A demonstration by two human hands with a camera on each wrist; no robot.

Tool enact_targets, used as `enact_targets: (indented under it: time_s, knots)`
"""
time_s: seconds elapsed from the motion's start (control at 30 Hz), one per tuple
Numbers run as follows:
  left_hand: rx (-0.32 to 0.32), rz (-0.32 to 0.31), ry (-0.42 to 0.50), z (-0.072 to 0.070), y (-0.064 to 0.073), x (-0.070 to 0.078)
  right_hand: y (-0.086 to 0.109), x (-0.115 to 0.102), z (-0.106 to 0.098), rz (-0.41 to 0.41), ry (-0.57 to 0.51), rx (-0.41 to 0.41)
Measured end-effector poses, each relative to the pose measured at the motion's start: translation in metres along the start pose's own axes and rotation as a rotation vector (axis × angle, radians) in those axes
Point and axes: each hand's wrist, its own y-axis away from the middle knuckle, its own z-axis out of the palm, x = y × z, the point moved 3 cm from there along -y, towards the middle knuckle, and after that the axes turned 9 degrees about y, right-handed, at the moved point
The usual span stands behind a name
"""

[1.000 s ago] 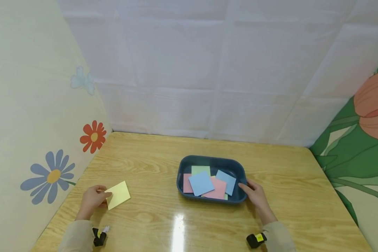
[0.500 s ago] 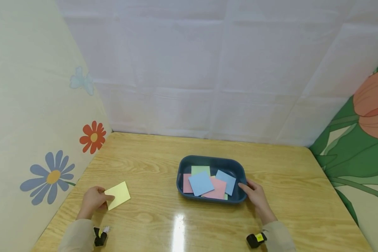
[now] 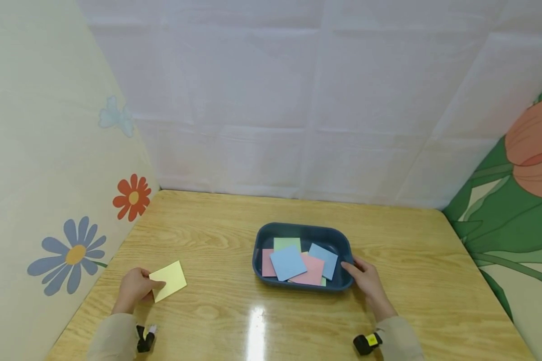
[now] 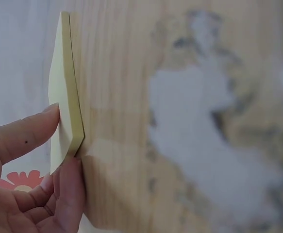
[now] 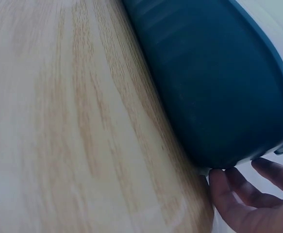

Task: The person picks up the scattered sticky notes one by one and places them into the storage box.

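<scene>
On the left of the table, a pad of yellow sticky notes (image 3: pixel 172 282) lies flat. My left hand (image 3: pixel 134 288) pinches its near left corner, thumb on the top face and fingers curled at the lower edge, as the left wrist view shows. My right hand (image 3: pixel 367 282) grips the right end of a dark blue plastic tray (image 3: pixel 259 240), thumb over the rim on the inside and fingertips against the outer wall (image 5: pixel 214 97). Inside the tray lie several sticky note pads: blue ones (image 3: pixel 288 262), pink ones (image 3: pixel 313 271) and a green one (image 3: pixel 287 244), overlapping one another.
The wooden table (image 3: pixel 208 326) has a bright glare streak at its front middle. A white cloth backdrop (image 3: pixel 235 100) rises behind it, with flower-printed panels (image 3: pixel 31 150) at both sides. Each wrist wears a small black camera (image 3: pixel 366 344).
My left thumb has slid further onto the top of the yellow sticky note pad, which has barely shifted. The right hand and the tray stay in place.
</scene>
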Motion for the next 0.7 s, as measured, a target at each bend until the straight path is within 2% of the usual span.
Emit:
enact_targets:
  time_s: [0.37, 0.7]
  knots:
    - [0.008, 0.028, 0.005, 0.0012, -0.0008, -0.0039, 0.0005, -0.0008, 0.0, 0.001, 0.0, 0.001]
    - [0.014, 0.044, 0.011, 0.0005, 0.002, -0.001, 0.0007, -0.0013, -0.0001, 0.002, -0.001, -0.004]
